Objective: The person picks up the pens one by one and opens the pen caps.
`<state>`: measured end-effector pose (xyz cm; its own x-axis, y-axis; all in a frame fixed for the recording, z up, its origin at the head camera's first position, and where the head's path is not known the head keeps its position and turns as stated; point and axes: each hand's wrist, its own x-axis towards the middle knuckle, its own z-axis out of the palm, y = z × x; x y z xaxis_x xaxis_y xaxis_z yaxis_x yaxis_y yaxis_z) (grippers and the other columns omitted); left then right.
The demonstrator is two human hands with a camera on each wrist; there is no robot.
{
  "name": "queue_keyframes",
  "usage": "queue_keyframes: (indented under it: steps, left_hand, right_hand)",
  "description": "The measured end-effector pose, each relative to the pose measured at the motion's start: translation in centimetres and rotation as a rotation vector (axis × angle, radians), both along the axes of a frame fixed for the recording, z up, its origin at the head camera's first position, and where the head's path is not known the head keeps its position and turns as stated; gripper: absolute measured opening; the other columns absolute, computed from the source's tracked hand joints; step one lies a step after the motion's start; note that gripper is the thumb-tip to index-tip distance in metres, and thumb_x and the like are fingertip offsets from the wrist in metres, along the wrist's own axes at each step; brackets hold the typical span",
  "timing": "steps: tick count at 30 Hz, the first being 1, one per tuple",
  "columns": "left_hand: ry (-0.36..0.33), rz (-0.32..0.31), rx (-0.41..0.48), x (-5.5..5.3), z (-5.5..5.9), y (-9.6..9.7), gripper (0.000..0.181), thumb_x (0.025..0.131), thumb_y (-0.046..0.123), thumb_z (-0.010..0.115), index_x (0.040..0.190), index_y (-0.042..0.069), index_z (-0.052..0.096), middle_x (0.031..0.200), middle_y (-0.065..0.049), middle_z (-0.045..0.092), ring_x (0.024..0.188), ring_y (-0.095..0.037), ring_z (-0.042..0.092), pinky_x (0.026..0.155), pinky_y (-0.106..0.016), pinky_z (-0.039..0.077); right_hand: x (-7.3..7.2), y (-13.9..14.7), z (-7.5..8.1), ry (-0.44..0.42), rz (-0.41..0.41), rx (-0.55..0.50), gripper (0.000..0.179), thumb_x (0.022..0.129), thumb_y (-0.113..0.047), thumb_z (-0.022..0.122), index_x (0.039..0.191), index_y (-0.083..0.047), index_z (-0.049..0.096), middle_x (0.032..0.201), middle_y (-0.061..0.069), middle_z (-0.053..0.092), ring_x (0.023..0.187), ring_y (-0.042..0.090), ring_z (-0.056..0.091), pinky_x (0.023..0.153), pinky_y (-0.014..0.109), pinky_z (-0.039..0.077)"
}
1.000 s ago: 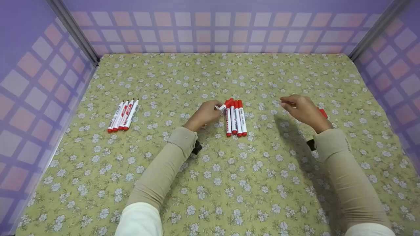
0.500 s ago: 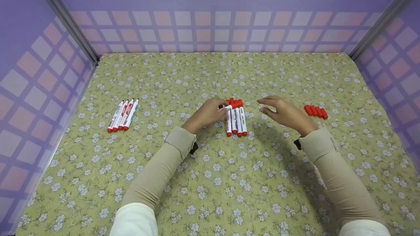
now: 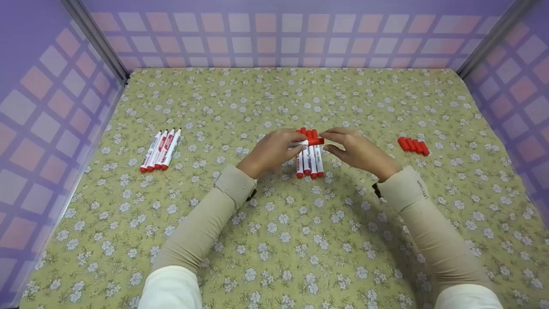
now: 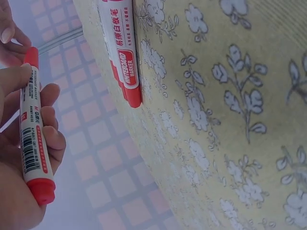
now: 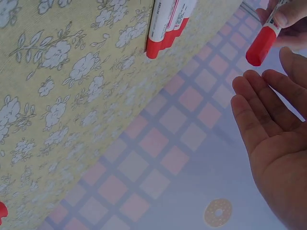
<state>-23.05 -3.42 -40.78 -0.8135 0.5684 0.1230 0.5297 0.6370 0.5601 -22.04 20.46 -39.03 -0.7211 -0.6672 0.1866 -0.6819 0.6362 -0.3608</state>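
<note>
With the left hand's point(image 3: 273, 149) fingers we are gripping the marker point(image 4: 32, 112) above the other markers point(image 3: 309, 165), and the right hand point(image 3: 359, 151), fingers parted, is hovering beside its red cap point(image 5: 262, 46), so probably we are preparing uncapping, which is needing a pinch and pull.

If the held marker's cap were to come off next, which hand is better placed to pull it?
Probably the right hand: it looks empty and open, close to the red cap. The left hand is already gripping the marker.
</note>
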Motion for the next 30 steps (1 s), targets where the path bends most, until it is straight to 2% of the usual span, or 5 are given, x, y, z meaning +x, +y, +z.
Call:
queue_keyframes:
  steps: [7,16,22,30]
  left_hand:
    - [0.144,-0.061,-0.068,0.4,0.3,0.1,0.029,0.097,0.028,0.058,0.119,0.013,0.069,0.112,-0.004,0.069,0.101,-0.017,0.064,0.088,-0.032,0.053]
    - [0.249,-0.083,-0.111,0.7,0.5,0.0,0.03,0.098,0.029,0.056,0.121,0.014,0.068,0.113,-0.005,0.068,0.098,-0.018,0.064,0.082,-0.031,0.053]
    - [0.313,-0.099,-0.152,0.8,0.4,0.0,0.029,0.097,0.028,0.057,0.118,0.011,0.069,0.109,-0.006,0.068,0.095,-0.018,0.063,0.081,-0.031,0.053]
    - [0.376,-0.136,-0.161,0.9,0.2,0.1,0.027,0.098,0.026,0.056,0.114,0.009,0.07,0.107,-0.006,0.067,0.09,-0.018,0.061,0.076,-0.031,0.052]
  right_hand:
    - [0.2,-0.9,0.0,0.027,0.042,-0.001,0.035,0.095,-0.013,0.061,0.127,-0.001,0.061,0.12,0.018,0.064,0.107,0.029,0.064,0.087,0.04,0.054]
    - [0.5,-2.0,0.3,0.015,0.043,0.03,0.032,0.094,-0.012,0.061,0.124,0.0,0.063,0.117,0.018,0.065,0.102,0.029,0.066,0.085,0.038,0.055]
    - [0.6,-2.6,0.3,0.026,0.051,0.056,0.025,0.093,-0.008,0.062,0.114,0.003,0.067,0.108,0.019,0.068,0.093,0.027,0.068,0.08,0.036,0.057]
    - [0.7,-3.1,0.3,0.047,0.041,0.119,0.02,0.094,-0.007,0.06,0.108,0.004,0.069,0.096,0.017,0.068,0.082,0.024,0.067,0.071,0.033,0.056]
